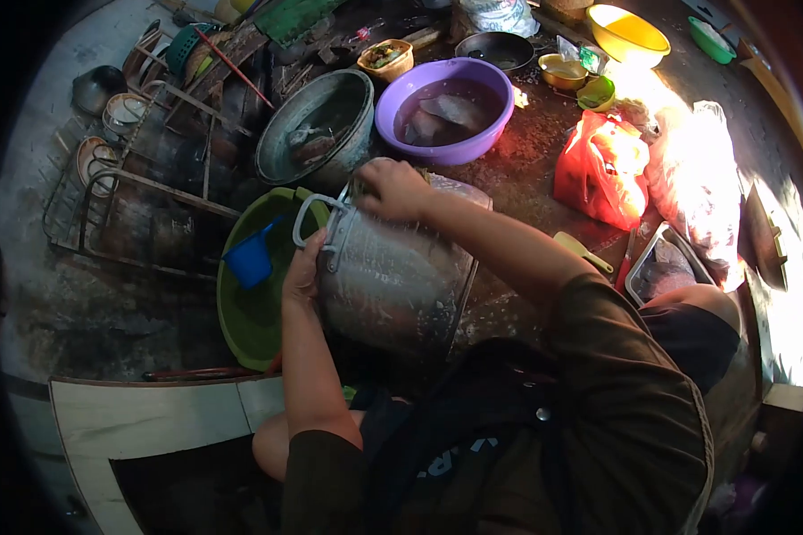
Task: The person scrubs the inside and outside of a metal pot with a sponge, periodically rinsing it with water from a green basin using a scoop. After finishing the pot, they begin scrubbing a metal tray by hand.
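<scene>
A large dented aluminium pot (pixel 393 276) is tilted on its side in front of me, with a looped metal handle (pixel 310 214) at its left. My left hand (pixel 305 267) is closed on the pot just below that handle. Across the pot's upper side, my right hand (pixel 391 189) presses with curled fingers. Something greenish shows beneath those fingers, too covered to name. Just left of the pot, a green basin (pixel 232 312) holds a blue dipper (pixel 251 257).
Beyond the pot stand a grey tub (pixel 268 147) and a purple basin (pixel 500 125), both with water. A metal rack (pixel 152 183) is at left. On the right are a red plastic bag (pixel 602 169), a yellow-handled brush-like tool (pixel 583 252) and a metal tray (pixel 638 281).
</scene>
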